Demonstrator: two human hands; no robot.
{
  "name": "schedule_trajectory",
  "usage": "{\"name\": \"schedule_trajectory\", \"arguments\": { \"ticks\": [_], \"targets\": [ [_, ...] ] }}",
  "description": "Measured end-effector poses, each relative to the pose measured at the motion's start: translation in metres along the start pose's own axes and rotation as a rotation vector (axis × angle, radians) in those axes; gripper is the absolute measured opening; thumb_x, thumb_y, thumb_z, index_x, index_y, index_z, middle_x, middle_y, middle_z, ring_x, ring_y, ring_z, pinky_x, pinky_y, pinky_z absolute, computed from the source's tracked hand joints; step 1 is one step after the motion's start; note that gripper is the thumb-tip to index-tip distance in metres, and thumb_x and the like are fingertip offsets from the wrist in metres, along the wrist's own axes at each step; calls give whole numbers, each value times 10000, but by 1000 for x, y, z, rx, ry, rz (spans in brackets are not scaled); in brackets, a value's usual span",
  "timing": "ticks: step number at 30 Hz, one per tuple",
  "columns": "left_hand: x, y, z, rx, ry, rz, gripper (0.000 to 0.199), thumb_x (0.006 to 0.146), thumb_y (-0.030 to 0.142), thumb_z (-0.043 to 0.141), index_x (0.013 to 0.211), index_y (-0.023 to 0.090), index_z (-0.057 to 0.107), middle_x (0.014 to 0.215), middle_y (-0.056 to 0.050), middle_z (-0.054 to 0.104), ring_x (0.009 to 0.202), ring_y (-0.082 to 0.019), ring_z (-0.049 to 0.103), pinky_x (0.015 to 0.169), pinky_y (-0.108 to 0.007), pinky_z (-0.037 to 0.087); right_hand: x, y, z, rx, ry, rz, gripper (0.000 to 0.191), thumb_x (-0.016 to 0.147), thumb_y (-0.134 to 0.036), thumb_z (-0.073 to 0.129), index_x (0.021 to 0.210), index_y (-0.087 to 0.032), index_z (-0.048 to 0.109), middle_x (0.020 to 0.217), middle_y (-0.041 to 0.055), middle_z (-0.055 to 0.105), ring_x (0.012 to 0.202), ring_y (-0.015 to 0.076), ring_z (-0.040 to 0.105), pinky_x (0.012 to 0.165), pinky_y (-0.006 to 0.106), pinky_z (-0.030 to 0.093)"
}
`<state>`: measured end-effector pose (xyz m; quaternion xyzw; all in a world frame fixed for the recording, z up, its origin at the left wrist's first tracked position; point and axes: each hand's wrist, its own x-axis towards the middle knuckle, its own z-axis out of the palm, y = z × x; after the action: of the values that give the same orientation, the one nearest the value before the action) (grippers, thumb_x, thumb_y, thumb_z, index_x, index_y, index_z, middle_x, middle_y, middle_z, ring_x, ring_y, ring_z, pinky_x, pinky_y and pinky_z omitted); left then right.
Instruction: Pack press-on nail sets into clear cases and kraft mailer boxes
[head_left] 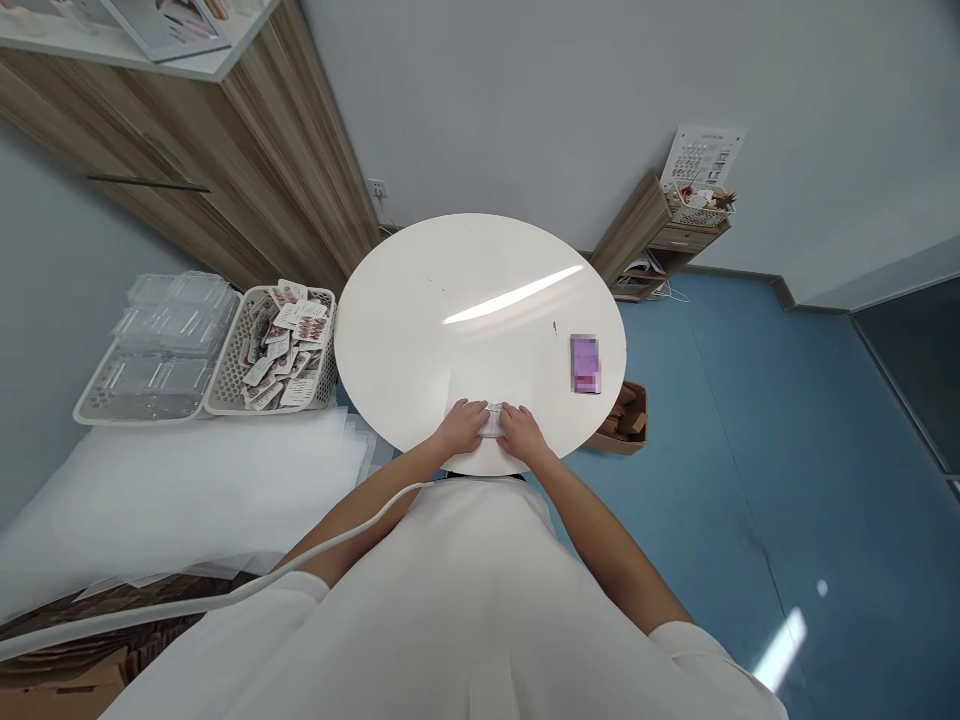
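Left hand [463, 424] and right hand [519, 432] side by side at near edge of round white table [465, 290], fingers curled onto small clear packet [493, 420] lying flat between them; how tightly pinched, cannot tell. Purple phone [586, 363] further right on tabletop, well apart. Left of table: white basket of small cards [277, 350], beside it tray of clear plastic cases [154, 350].

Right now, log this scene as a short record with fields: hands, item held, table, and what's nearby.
left hand: on a small clear packet, near table edge
right hand: on the same packet, other end
table: round, white
also on table: blurred purple card, to the right
left of table: basket of printed packets, clear trays
floor: open cardboard box
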<state>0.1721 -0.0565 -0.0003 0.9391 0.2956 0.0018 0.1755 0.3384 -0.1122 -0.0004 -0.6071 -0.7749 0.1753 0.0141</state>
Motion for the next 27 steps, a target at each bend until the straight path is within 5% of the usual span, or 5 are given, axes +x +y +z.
{"name": "schedule_trajectory", "arguments": {
  "ticks": [4,9,15,21,27],
  "targets": [
    [-18,1,-5,-86,-52,10,328,621,292,547,927,180,515,932,-73,587,858,-231,547,786,-346,371,-15,-10,-3,95,-65,-11,303,673,-253,559,952,-162,482,1023,112,579,881,219,543,768,327,384],
    [-38,2,-7,-206,-105,-43,294,658,319,492,924,199,527,799,-31,604,695,-187,550,638,-284,378,-31,-20,-7,202,-106,-2,247,721,-278,495,947,-183,460,771,24,586,686,168,511,648,274,360],
    [-27,-10,-11,-293,-74,-127,242,740,329,422,882,214,580,867,-27,619,799,-183,553,684,-276,388,-15,-12,-20,298,-76,-20,152,787,-280,464,907,-198,510,875,30,579,779,154,512,714,274,375],
    [-12,-31,-16,-443,-94,-211,384,815,422,323,904,193,618,935,-60,622,860,-196,556,730,-289,402,5,0,-25,401,-82,144,268,839,-363,418,964,-193,584,942,73,573,867,176,527,736,281,393],
    [-12,-51,-8,-700,-50,-388,346,717,408,482,962,191,594,972,-45,627,887,-198,560,738,-279,414,17,5,-18,561,-68,312,257,819,-324,451,1040,-237,550,1049,37,589,941,175,530,772,278,396]
  ]
}}
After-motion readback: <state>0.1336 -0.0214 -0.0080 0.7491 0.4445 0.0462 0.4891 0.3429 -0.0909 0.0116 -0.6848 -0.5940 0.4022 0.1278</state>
